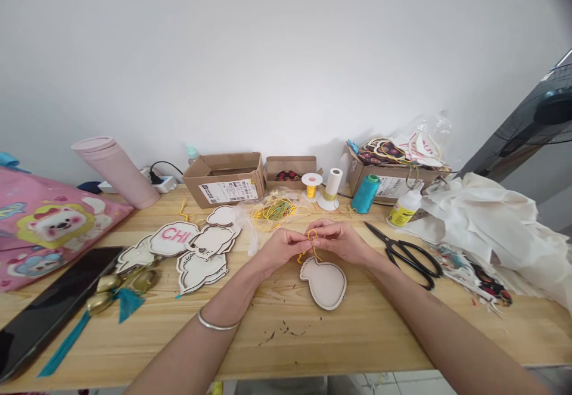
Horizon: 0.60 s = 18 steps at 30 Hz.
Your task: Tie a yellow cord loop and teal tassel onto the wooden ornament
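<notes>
Taking the two hands as the middle of a dial with twelve toward the wall, I see the left hand (286, 247) and right hand (338, 241) meeting fingertip to fingertip over the wooden table (277, 341). Both pinch a yellow cord (300, 258): thumb and forefinger close narrowly on it on each side, and a small loop stands up between them. One strand drops to the upper edge of a pale, rounded board (326, 286), which lies on the table near five o'clock, just below the fingers, its narrow end pointing toward eleven; whether the cord passes through it I can't tell. A silver bangle (218, 323) circles the left forearm at seven. At three o'clock rest black-handled scissors (402, 253), their tips toward ten, and at two stand a glue bottle (406, 207) and, farther back, a cardboard box (388, 185) heaped with cut pieces. A teal thread cone (365, 195) stands at one, a white spool (333, 185) near twelve. At ten, a clear bag of tangled threads (274, 209) lies near the left hand, and at nine, more shaped boards (203, 268) lie overlapping, one with pink lettering. Brass bells (105, 292) with teal tassels sit between eight and nine.
</notes>
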### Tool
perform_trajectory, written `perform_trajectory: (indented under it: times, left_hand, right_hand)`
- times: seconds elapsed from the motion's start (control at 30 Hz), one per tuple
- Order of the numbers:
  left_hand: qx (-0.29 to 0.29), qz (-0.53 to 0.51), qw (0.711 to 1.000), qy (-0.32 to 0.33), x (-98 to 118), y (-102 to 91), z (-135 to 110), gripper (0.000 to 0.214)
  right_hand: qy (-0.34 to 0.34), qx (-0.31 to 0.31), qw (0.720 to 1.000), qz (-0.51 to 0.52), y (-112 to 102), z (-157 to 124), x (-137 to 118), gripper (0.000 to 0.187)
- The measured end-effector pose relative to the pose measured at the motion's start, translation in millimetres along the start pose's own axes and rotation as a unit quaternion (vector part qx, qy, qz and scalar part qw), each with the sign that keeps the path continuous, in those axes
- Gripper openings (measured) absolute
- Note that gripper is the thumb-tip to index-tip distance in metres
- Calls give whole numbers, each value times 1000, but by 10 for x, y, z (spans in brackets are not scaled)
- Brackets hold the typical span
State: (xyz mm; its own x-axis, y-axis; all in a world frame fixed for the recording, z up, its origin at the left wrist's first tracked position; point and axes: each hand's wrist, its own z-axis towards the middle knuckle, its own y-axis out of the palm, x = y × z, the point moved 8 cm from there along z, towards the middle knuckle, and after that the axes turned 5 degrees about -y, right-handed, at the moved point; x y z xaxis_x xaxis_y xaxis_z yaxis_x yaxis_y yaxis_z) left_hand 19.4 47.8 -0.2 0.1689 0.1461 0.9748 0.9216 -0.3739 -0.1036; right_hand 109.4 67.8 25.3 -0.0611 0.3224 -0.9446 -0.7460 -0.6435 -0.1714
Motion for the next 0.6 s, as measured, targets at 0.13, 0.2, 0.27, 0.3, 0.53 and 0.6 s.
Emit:
perform_trajectory:
  times: [0.13, 0.2, 0.27, 0.3, 0.53, 0.6]
  left_hand:
    - [-29, 17, 999, -11, -27, 37, -11, 27]
    - [-44, 24, 999, -16, -41, 60, -16, 28]
    - [-53, 28, 998, -16, -39, 78, -20, 27]
    - [-53, 29, 998, -14, -31, 82, -22, 26]
    - [-46, -37, 998, 8, 97, 89, -72, 25]
    - [-48, -55, 997, 5, 97, 88, -77, 24]
  right_hand:
    - [11, -54, 996, 77, 61, -24, 74, 15]
    - [25, -66, 992, 106, 78, -38, 123, 14]
    - [44, -62, 989, 124, 83, -49, 160, 13]
    - [54, -55, 988, 131, 81, -52, 169, 13]
    - [84, 31, 985, 147, -32, -49, 159, 12]
    - [88, 44, 985, 141, -60, -46, 167, 11]
